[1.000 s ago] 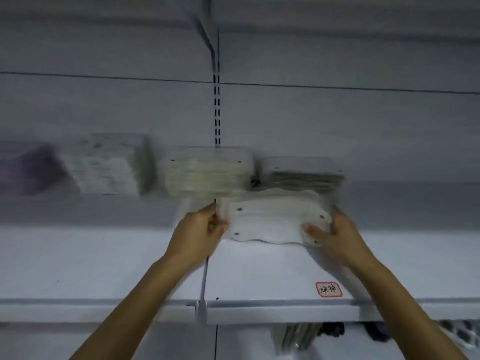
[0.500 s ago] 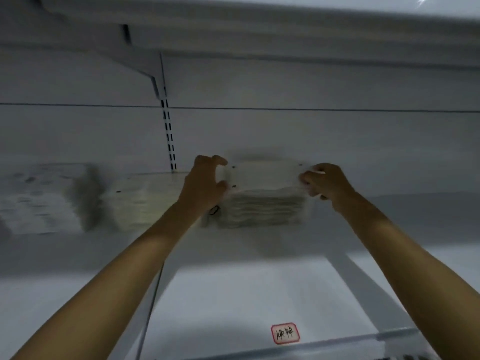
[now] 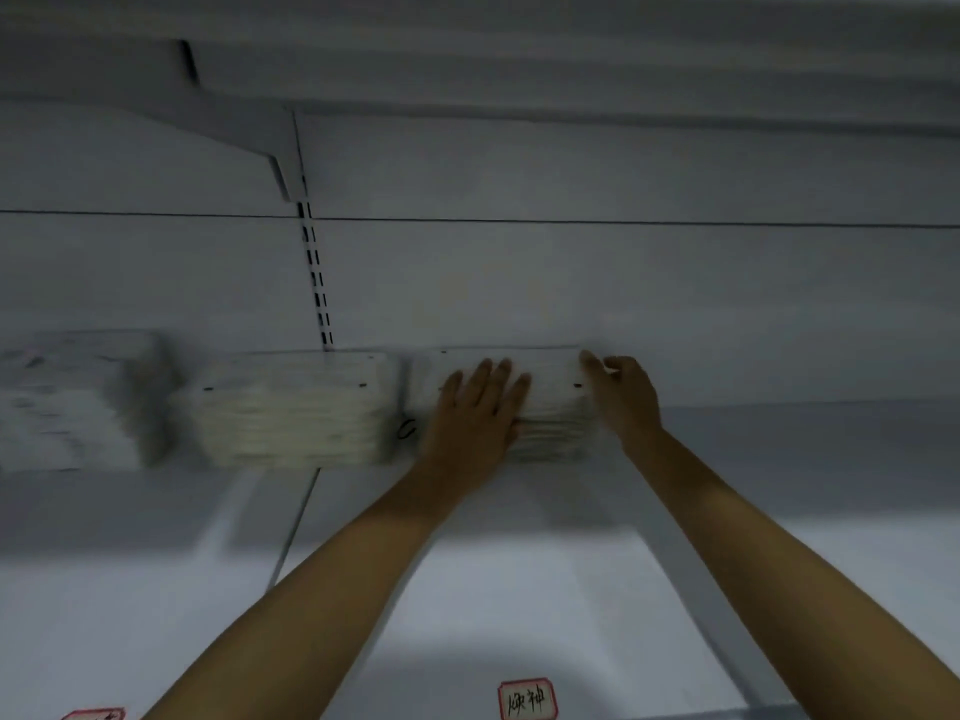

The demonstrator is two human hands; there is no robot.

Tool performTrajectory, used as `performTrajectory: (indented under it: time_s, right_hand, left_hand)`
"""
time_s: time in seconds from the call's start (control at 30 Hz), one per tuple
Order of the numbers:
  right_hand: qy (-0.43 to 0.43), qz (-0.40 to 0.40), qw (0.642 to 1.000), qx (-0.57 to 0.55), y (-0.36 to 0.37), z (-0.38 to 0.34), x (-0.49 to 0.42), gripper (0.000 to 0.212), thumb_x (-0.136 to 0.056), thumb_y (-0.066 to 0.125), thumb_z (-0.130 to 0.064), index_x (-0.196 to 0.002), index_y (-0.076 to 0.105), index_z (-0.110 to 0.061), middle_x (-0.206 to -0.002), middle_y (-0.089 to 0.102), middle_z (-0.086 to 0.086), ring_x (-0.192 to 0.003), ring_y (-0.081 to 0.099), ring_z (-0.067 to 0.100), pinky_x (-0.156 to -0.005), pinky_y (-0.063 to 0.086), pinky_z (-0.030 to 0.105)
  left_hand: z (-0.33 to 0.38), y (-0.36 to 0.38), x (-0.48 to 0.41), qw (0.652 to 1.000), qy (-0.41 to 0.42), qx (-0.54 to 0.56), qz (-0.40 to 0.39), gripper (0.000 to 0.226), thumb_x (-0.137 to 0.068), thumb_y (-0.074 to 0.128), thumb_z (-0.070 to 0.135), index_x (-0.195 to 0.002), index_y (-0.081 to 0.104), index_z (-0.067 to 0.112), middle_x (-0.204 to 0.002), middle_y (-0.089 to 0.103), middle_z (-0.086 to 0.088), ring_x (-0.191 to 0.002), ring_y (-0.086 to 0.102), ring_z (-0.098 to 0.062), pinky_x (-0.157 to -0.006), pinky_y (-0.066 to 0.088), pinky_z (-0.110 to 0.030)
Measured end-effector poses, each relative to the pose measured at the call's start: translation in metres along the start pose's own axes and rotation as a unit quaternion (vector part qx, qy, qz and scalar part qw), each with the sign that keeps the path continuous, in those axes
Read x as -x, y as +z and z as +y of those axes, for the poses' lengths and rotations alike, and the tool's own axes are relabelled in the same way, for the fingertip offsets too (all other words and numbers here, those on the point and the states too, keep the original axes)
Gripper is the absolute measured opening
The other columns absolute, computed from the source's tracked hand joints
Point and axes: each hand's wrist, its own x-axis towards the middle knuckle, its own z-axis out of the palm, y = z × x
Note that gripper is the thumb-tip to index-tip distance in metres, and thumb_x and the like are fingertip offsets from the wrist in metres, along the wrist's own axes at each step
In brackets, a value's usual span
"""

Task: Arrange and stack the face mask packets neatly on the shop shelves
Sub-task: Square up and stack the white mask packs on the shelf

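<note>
Since a second ago, we have carried the packets from mid-shelf to the stack (image 3: pixel 550 407) at twelve o'clock. Our left hand (image 3: pixel 475 413) presses flat, fingers spread; our right hand (image 3: pixel 626 394) pinches its three o'clock corner. Squaring edges likely comes next.
</note>
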Motion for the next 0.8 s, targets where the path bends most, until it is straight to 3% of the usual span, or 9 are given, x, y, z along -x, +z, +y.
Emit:
performTrajectory:
  time_s: [0.07, 0.13, 0.23, 0.4, 0.53, 0.63, 0.67, 0.73, 0.8]
  right_hand:
    - [0.031, -0.004, 0.995, -0.091, 0.0, 0.013, 0.004, 0.06, -0.095, 0.041, -0.057, -0.129, 0.054, -0.009, -0.124, 0.059, 0.01, -0.118, 0.054, 0.029, -0.094, 0.04, 0.031]
    - [0.055, -0.041, 0.985, -0.161, 0.005, 0.028, 0.012, 0.064, -0.097, 0.031, -0.059, -0.134, 0.052, -0.011, -0.133, 0.055, 0.007, -0.126, 0.05, 0.025, -0.109, 0.036, 0.036]
    - [0.015, -0.054, 0.98, -0.193, 0.008, 0.042, 0.025, 0.066, -0.096, 0.03, -0.06, -0.142, 0.045, -0.014, -0.143, 0.047, 0.001, -0.132, 0.042, 0.015, -0.117, 0.027, 0.034]
    - [-0.023, -0.067, 0.975, -0.21, 0.007, 0.049, 0.027, 0.098, -0.075, 0.033, -0.085, -0.144, 0.043, -0.016, -0.147, 0.046, 0.0, -0.136, 0.041, 0.013, -0.119, 0.025, 0.037]
    - [-0.026, -0.059, 0.967, -0.246, 0.007, 0.052, 0.022, 0.074, -0.091, 0.04, -0.064, -0.144, 0.044, -0.014, -0.146, 0.045, -0.001, -0.133, 0.041, 0.01, -0.119, 0.025, 0.035]
    - [-0.009, -0.046, 0.961, -0.271, 0.008, 0.057, 0.016, 0.09, -0.074, 0.041, -0.081, -0.136, 0.052, -0.016, -0.138, 0.053, -0.001, -0.127, 0.049, 0.014, -0.114, 0.034, 0.039]
    - [-0.008, -0.033, 0.959, -0.281, 0.008, 0.058, 0.016, 0.086, -0.074, 0.042, -0.08, -0.131, 0.055, -0.016, -0.132, 0.056, -0.001, -0.122, 0.051, 0.014, -0.113, 0.036, 0.038]
    - [-0.034, 0.032, 0.963, -0.267, 0.004, 0.057, 0.021, 0.059, -0.09, 0.047, -0.061, -0.122, 0.056, -0.012, -0.121, 0.058, 0.003, -0.111, 0.052, 0.013, -0.106, 0.039, 0.024]
    - [-0.115, 0.13, 0.965, -0.196, -0.003, 0.055, 0.025, 0.049, -0.095, 0.05, -0.047, -0.121, 0.057, -0.005, -0.121, 0.061, 0.009, -0.111, 0.054, 0.016, -0.096, 0.039, 0.016]
  left_hand:
    - [-0.001, 0.001, -0.006, 1.0, 0.0, -0.004, 0.011, 0.053, -0.095, 0.034, 0.04, -0.134, 0.056, 0.012, -0.131, 0.061, -0.013, -0.115, 0.06, -0.033, -0.092, 0.048, -0.048]
    - [0.0, 0.001, -0.009, 0.999, 0.001, -0.003, 0.034, 0.053, -0.096, 0.034, 0.041, -0.134, 0.056, 0.011, -0.125, 0.063, -0.012, -0.109, 0.061, -0.032, -0.086, 0.05, -0.045]
    - [0.002, 0.001, -0.011, 0.999, -0.011, -0.005, 0.05, 0.056, -0.095, 0.034, 0.045, -0.134, 0.055, 0.011, -0.122, 0.062, -0.01, -0.106, 0.059, -0.03, -0.084, 0.047, -0.043]
    - [0.013, -0.002, -0.018, 0.998, -0.024, 0.006, 0.058, 0.05, -0.096, 0.034, 0.04, -0.131, 0.058, 0.014, -0.123, 0.063, -0.009, -0.104, 0.06, -0.03, -0.083, 0.048, -0.042]
    - [0.02, -0.006, -0.021, 0.998, -0.027, 0.025, 0.05, 0.047, -0.094, 0.036, 0.035, -0.129, 0.061, 0.014, -0.121, 0.065, -0.009, -0.102, 0.063, -0.031, -0.082, 0.049, -0.041]
    - [0.021, -0.018, -0.02, 0.998, -0.036, 0.034, 0.035, 0.054, -0.091, 0.035, 0.038, -0.129, 0.06, 0.01, -0.12, 0.067, -0.01, -0.104, 0.065, -0.031, -0.083, 0.051, -0.042]
    - [0.02, -0.023, -0.02, 0.998, -0.04, 0.032, 0.033, 0.057, -0.09, 0.034, 0.04, -0.13, 0.059, 0.009, -0.122, 0.066, -0.011, -0.107, 0.064, -0.031, -0.086, 0.051, -0.044]
    - [0.017, -0.031, -0.018, 0.998, -0.047, 0.033, 0.036, 0.06, -0.089, 0.034, 0.042, -0.132, 0.057, 0.007, -0.128, 0.063, -0.011, -0.115, 0.061, -0.03, -0.093, 0.048, -0.046]
    - [0.011, -0.039, -0.013, 0.997, -0.048, 0.028, 0.047, 0.059, -0.088, 0.035, 0.041, -0.131, 0.058, 0.007, -0.129, 0.062, -0.011, -0.115, 0.061, -0.028, -0.094, 0.048, -0.044]
